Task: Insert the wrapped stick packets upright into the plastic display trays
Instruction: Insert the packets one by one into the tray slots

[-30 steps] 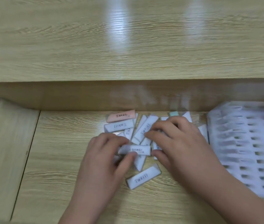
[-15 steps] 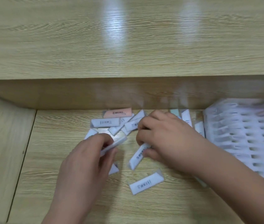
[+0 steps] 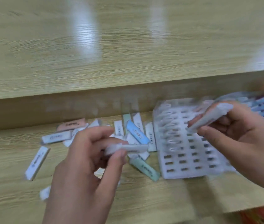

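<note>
Left hand [image 3: 86, 167]: pinching white packet [image 3: 133, 148].
Right hand [image 3: 241, 143]: gripping second packet [image 3: 208, 120] above tray [image 3: 184, 174].
Progress: visible slots look empty; pile [image 3: 137, 136] left to insert.

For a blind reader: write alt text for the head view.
The left hand holds a white packet over a loose pile of packets on a wooden table; the right hand holds a second packet above a white plastic tray with many empty slots. The picture is blurred.
</note>
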